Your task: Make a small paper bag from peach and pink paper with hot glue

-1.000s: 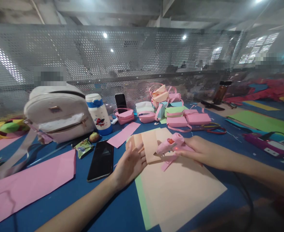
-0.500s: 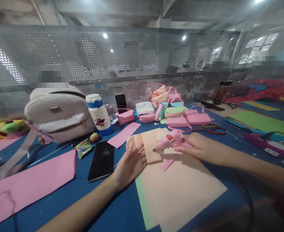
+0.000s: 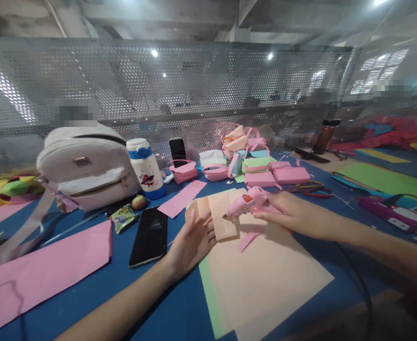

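My left hand (image 3: 194,239) holds a small folded peach paper piece (image 3: 223,220) at its left side, thumb raised and fingers against the paper. My right hand (image 3: 286,210) is wrapped round a pink glue gun (image 3: 247,202), whose nozzle points left and down at the folded piece. Both are above a large peach paper sheet (image 3: 265,284), with a green sheet (image 3: 210,298) showing along its left edge. A narrow pink strip (image 3: 250,239) lies on the peach sheet below the nozzle.
A black phone (image 3: 149,237), a snack packet (image 3: 123,218), a bottle (image 3: 146,170) and a white backpack (image 3: 87,166) stand or lie to the left. Small paper bags (image 3: 260,179) are piled behind, with pliers (image 3: 315,189) beside them. A purple device (image 3: 393,213) lies right.
The glue gun and my right hand have shifted slightly to the left along the folded paper. My left hand has hardly moved.
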Demonstrator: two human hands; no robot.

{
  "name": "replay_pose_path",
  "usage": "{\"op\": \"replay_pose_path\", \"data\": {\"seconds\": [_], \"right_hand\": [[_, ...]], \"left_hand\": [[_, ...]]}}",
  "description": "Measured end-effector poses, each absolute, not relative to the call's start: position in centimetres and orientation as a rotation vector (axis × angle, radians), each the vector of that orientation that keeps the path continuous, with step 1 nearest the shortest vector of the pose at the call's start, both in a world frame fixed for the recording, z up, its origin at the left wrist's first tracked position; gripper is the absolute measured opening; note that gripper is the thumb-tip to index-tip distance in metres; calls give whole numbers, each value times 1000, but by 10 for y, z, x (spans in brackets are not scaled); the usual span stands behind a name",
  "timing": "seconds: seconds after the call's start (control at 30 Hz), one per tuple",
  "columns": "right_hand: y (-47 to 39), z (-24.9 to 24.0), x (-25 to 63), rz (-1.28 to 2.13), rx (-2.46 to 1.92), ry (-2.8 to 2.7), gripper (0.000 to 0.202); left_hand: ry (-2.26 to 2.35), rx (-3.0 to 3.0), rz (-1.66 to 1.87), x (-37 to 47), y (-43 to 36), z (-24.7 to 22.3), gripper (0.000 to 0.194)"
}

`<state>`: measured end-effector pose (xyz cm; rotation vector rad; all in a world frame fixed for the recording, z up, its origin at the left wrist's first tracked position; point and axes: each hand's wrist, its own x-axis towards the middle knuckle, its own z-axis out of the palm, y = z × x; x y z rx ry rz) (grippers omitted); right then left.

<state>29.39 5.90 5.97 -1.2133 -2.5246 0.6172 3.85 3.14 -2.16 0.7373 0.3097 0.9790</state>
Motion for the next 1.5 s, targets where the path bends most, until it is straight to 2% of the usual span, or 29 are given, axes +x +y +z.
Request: {"op": "replay_pose_path", "data": {"seconds": [0.5, 0.63, 0.93, 1.37, 1.5], "right_hand": [[63, 64, 293, 635, -1293, -2492, 47], [63, 66, 291, 638, -1301, -2480, 51], [64, 69, 288, 681, -1173, -2434, 40], [66, 70, 285, 638, -1241, -2438, 51], [67, 71, 284, 614, -1277, -2428, 49]], "left_hand": [[318, 748, 976, 38, 31, -22, 46], [311, 767, 981, 38, 31, -23, 52], [310, 766, 982, 39, 33, -24, 58], [325, 772, 974, 39, 33, -24, 59], [321, 767, 977, 38, 33, -24, 58]]}}
